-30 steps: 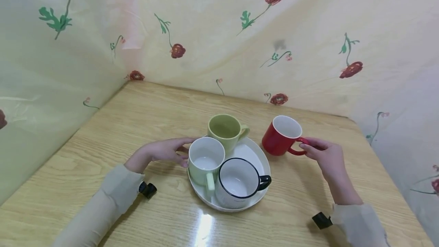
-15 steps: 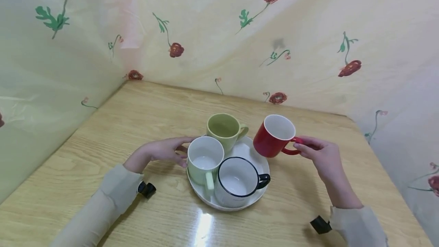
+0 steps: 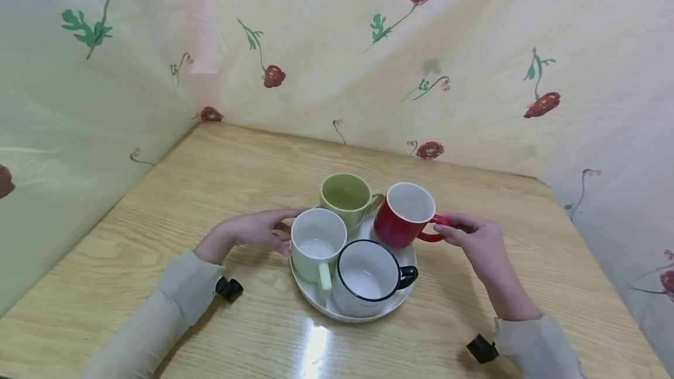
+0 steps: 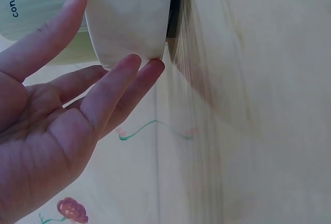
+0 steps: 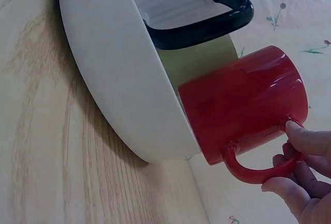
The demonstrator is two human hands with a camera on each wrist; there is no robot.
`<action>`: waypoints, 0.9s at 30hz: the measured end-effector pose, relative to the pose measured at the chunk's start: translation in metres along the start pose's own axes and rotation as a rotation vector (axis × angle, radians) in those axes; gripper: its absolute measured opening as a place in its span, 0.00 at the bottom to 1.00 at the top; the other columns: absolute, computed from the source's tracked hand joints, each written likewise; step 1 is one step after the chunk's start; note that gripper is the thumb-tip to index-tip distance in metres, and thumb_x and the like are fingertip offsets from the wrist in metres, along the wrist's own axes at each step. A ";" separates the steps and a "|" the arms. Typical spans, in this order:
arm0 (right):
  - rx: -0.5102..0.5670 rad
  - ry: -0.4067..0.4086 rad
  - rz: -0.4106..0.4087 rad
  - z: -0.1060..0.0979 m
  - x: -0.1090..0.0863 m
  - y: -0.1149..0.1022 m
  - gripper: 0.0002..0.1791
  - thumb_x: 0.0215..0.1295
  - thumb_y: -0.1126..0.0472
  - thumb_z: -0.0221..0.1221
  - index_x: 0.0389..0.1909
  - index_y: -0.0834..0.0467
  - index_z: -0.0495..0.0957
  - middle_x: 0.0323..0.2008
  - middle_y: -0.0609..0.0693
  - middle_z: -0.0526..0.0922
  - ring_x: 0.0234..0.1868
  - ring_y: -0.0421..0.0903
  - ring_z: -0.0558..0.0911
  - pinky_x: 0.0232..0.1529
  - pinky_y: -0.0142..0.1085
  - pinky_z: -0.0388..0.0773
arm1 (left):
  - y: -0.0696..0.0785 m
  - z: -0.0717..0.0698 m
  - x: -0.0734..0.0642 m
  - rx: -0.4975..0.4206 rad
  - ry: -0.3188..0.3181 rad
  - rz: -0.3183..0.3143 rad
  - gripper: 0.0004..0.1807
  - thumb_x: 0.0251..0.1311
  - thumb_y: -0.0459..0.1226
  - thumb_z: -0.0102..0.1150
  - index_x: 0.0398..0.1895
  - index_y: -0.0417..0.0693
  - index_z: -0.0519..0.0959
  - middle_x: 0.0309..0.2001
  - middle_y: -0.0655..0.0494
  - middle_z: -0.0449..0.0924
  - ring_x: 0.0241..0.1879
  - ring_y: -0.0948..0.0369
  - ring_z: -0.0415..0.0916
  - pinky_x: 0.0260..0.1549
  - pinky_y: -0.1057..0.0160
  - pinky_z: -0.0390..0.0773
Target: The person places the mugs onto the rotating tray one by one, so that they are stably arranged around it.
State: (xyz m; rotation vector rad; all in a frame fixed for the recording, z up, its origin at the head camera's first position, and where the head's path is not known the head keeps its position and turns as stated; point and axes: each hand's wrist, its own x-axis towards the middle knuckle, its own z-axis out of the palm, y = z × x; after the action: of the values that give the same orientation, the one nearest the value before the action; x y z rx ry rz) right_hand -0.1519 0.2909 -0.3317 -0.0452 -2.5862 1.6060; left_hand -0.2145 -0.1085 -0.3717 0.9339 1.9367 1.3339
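My right hand (image 3: 480, 245) pinches the handle of a red mug (image 3: 396, 226) with a white inside. In the right wrist view the mug (image 5: 243, 102) tilts over the rim of a round white dish (image 5: 111, 69), thumb and fingers on the handle. A pale green mug (image 3: 308, 265), an olive green mug (image 3: 351, 215) and a white mug with a black rim and handle (image 3: 358, 303) stand in the dish. My left hand (image 3: 260, 230) is beside the pale green mug. In the left wrist view its extended fingertips touch the wall of the dish (image 4: 129, 17).
A light wooden table (image 3: 253, 332) lies under everything. A pale sheet with printed red flowers (image 3: 316, 28) hangs behind it and along both sides. Small black devices sit at the left cuff (image 3: 229, 289) and right cuff (image 3: 481, 348).
My right hand has lifted the red mug from the table right of the dish and carried it left, over the dish's back right part. My left hand has stayed beside the dish.
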 end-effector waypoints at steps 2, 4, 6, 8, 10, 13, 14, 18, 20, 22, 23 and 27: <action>-0.006 -0.009 0.000 0.002 -0.001 0.000 0.27 0.56 0.52 0.64 0.48 0.69 0.76 0.30 0.33 0.81 0.33 0.34 0.79 0.36 0.26 0.79 | 0.000 0.000 -0.001 0.002 0.007 -0.012 0.46 0.49 0.27 0.65 0.71 0.40 0.50 0.70 0.42 0.49 0.63 0.41 0.58 0.58 0.55 0.68; -0.009 -0.019 -0.001 0.003 -0.002 0.000 0.27 0.56 0.52 0.64 0.49 0.69 0.76 0.30 0.34 0.81 0.33 0.35 0.80 0.36 0.26 0.79 | 0.001 0.001 -0.002 0.003 0.015 -0.020 0.45 0.49 0.27 0.65 0.70 0.40 0.52 0.69 0.42 0.51 0.63 0.41 0.59 0.58 0.55 0.68; -0.008 -0.030 0.000 0.005 -0.002 -0.001 0.28 0.56 0.52 0.64 0.49 0.70 0.75 0.31 0.34 0.81 0.34 0.35 0.80 0.37 0.26 0.79 | 0.000 0.002 -0.002 0.006 0.018 -0.021 0.44 0.49 0.27 0.65 0.69 0.39 0.54 0.68 0.42 0.52 0.63 0.42 0.59 0.59 0.55 0.67; -0.015 -0.040 -0.002 0.007 -0.003 -0.001 0.28 0.56 0.52 0.64 0.50 0.69 0.75 0.31 0.34 0.81 0.35 0.34 0.80 0.37 0.26 0.79 | 0.000 0.002 -0.002 0.009 0.016 -0.013 0.44 0.49 0.27 0.65 0.69 0.39 0.54 0.68 0.42 0.53 0.63 0.42 0.59 0.59 0.55 0.67; -0.012 -0.048 -0.007 0.009 -0.003 -0.002 0.27 0.56 0.52 0.64 0.49 0.69 0.76 0.32 0.35 0.81 0.35 0.35 0.80 0.38 0.27 0.79 | 0.001 0.002 -0.002 0.006 0.016 -0.008 0.44 0.49 0.26 0.65 0.69 0.39 0.54 0.68 0.42 0.53 0.63 0.42 0.59 0.59 0.54 0.66; -0.021 -0.060 -0.022 0.012 -0.003 -0.002 0.26 0.56 0.53 0.64 0.49 0.69 0.76 0.32 0.36 0.82 0.35 0.35 0.80 0.37 0.27 0.79 | 0.001 0.002 -0.001 0.009 0.012 -0.009 0.45 0.49 0.26 0.65 0.70 0.40 0.53 0.69 0.43 0.51 0.63 0.41 0.59 0.60 0.55 0.66; -0.016 -0.063 -0.027 0.013 -0.004 -0.001 0.25 0.56 0.54 0.64 0.48 0.69 0.77 0.32 0.37 0.82 0.35 0.35 0.79 0.37 0.27 0.79 | 0.001 0.001 0.000 0.012 0.012 -0.013 0.45 0.48 0.27 0.65 0.70 0.40 0.53 0.69 0.43 0.51 0.63 0.41 0.59 0.59 0.55 0.66; -0.005 -0.074 -0.031 0.018 -0.005 0.000 0.23 0.56 0.58 0.65 0.48 0.70 0.77 0.32 0.37 0.82 0.35 0.35 0.79 0.37 0.27 0.79 | 0.002 0.002 0.000 0.004 0.009 -0.020 0.45 0.48 0.26 0.65 0.70 0.40 0.53 0.69 0.43 0.50 0.64 0.41 0.58 0.59 0.55 0.67; 0.007 -0.079 -0.022 0.019 -0.005 0.000 0.23 0.56 0.59 0.65 0.48 0.70 0.76 0.31 0.38 0.82 0.34 0.35 0.79 0.37 0.27 0.79 | 0.002 0.002 0.000 -0.001 0.005 -0.020 0.45 0.48 0.26 0.64 0.70 0.40 0.53 0.69 0.42 0.50 0.64 0.41 0.58 0.59 0.55 0.67; 0.010 -0.081 -0.013 0.020 -0.005 0.000 0.23 0.56 0.59 0.64 0.49 0.70 0.76 0.32 0.38 0.82 0.35 0.35 0.79 0.37 0.27 0.79 | 0.003 0.002 0.000 -0.004 0.005 -0.023 0.45 0.48 0.26 0.65 0.70 0.40 0.53 0.69 0.42 0.50 0.64 0.41 0.58 0.59 0.55 0.67; 0.014 -0.083 -0.005 0.021 -0.006 0.000 0.23 0.56 0.59 0.65 0.49 0.70 0.76 0.32 0.39 0.82 0.35 0.35 0.79 0.37 0.27 0.79 | 0.004 0.002 0.000 -0.002 0.008 -0.027 0.45 0.48 0.26 0.65 0.70 0.40 0.53 0.69 0.42 0.50 0.64 0.41 0.58 0.58 0.55 0.67; 0.011 -0.096 0.013 0.021 -0.006 0.001 0.24 0.56 0.56 0.65 0.48 0.69 0.77 0.33 0.40 0.82 0.35 0.36 0.79 0.38 0.27 0.79 | 0.006 0.001 -0.002 0.001 0.017 -0.033 0.47 0.47 0.27 0.66 0.70 0.40 0.52 0.70 0.43 0.49 0.62 0.41 0.60 0.58 0.56 0.68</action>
State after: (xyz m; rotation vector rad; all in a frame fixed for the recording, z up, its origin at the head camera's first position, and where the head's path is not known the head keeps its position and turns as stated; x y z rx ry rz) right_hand -0.1477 0.2717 -0.3418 0.0164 -2.6535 1.6663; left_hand -0.2119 -0.1081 -0.3665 0.8906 1.9577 1.3264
